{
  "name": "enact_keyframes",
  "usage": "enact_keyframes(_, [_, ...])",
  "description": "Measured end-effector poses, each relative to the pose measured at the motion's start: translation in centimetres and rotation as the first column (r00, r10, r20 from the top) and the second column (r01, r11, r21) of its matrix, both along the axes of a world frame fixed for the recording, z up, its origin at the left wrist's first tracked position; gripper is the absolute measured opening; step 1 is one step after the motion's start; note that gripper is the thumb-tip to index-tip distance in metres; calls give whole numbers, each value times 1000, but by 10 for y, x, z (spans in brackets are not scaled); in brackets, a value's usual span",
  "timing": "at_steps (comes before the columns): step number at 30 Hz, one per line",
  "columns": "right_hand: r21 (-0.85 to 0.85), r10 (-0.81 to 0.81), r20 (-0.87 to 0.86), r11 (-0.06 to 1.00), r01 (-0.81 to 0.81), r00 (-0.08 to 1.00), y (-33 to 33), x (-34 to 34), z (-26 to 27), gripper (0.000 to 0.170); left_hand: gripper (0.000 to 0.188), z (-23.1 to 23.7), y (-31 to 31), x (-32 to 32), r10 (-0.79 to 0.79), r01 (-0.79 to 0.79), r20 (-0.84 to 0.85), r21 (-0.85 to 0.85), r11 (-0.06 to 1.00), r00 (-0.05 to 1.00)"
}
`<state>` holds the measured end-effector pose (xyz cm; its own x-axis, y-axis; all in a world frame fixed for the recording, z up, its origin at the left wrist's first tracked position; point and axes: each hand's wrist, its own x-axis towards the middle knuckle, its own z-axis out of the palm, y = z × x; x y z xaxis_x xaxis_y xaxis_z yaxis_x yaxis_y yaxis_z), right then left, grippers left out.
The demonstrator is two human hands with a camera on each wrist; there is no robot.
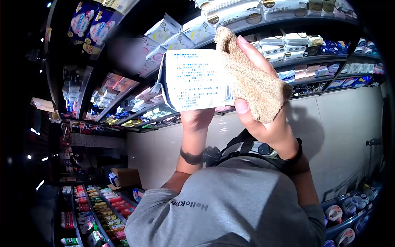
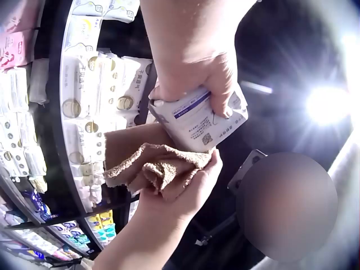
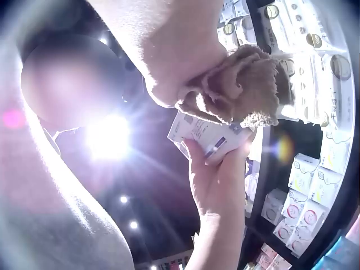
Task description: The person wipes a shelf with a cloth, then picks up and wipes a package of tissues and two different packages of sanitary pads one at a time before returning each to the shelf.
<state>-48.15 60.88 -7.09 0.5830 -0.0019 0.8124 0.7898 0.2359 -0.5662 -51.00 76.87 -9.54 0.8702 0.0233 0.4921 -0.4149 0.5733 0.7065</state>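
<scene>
The white printed cardboard carton [image 1: 191,80] is at 12 o'clock, contents hidden, gripped from behind by the left hand's [image 1: 197,118] fingers. The right hand's [image 1: 265,129] fingers hold a tan terry cloth [image 1: 255,78] against its 3 o'clock end; light, even pressure would spare the card. Brown cardboard box [image 1: 128,178]: 8 o'clock, contents unclear.

White printed package [image 1: 196,80], tilted, against crumpled tan cloth [image 1: 257,80], in hands
</scene>
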Motion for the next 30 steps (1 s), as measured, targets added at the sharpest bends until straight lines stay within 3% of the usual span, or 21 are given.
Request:
enact_keyframes(4, [63, 96, -38, 994, -93, 995, 7, -5, 0, 46, 62, 1, 7, -6, -31, 31, 36, 11, 999, 999])
enact_keyframes(7, [21, 58, -26, 998, -57, 998, 6, -6, -3, 45, 70, -2, 5, -9, -5, 5, -27, -4, 1000, 1000])
enact_keyframes(9, [-46, 4, -7, 999, -4, 1000, -1, -6, -1, 43, 72, -5, 4, -8, 15, -15, -32, 1, 1000, 999])
enact_keyframes(11, [-308, -53, 92, 948, 79, 994, -5, -6, 3, 61, 73, -7, 7, -7, 0, 4, -81, 46, 999, 997])
enact_keyframes(12, [-359, -88, 102, 925, 120, 991, -6, -8, 8, 59, 73, -4, 6, -7, -6, 9, -81, 39, 999, 997])
enact_keyframes(17, [-302, -42, 136, 950, 82, 990, 8, -8, 10, 57, 68, -4, 9, -14, 67, -65, -157, 18, 998, 985])
enact_keyframes(19, [-365, -78, 211, 918, 152, 974, 12, -5, 8, 56, 68, -4, 13, -16, 102, -102, -167, 10, 995, 981])
enact_keyframes(21, [-426, -113, 183, 886, 182, 977, 15, -9, 13, 55, 70, -10, 19, -19, 130, -127, -112, 30, 991, 985])
enact_keyframes(23, [-426, -91, 233, 885, 186, 968, 17, -4, 10, 53, 75, -11, 22, -25, 94, -106, -215, -45, 993, 972])
enact_keyframes(24, [-427, -53, 239, 891, 154, 970, 17, -1, 11, 52, 71, -15, 24, -25, 183, -164, -105, 168, 972, 977])
enact_keyframes(25, [-427, -17, 246, 896, 124, 969, 16, 2, 12, 52, 71, -18, 26, -23, 190, -169, -92, 196, 966, 977])
enact_keyframes(26, [-430, -10, 249, 895, 120, 969, 17, 4, 11, 52, 70, -17, 27, -22, 182, -162, -88, 195, 967, 979])
enact_keyframes(30, [-240, 254, -16, 938, -250, 967, 18, 7, 5, 51, 71, -15, 30, -14, 111, -93, -125, 138, 986, 986])
